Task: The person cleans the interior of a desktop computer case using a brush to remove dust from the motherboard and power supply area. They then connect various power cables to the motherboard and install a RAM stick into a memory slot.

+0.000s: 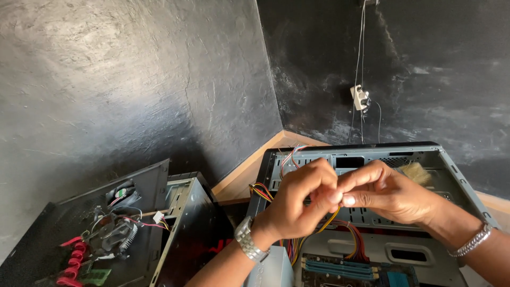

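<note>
Pinching together above the open computer case [451, 170], the left hand [297, 204] and right hand [390, 194] meet fingertip to fingertip; what they grip is hidden. Coloured wires [340, 220] trail beneath; steady, gentle tension seems advisable.

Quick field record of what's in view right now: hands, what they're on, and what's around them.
left hand: fingers pinched together against the right hand, metal wristwatch on wrist
right hand: fingertips meeting the left, silver bracelet on wrist
held item: hidden between the fingers
below hands: open grey metal computer case, coloured wire bundle
left side: second dark case with red coiled cable
</note>
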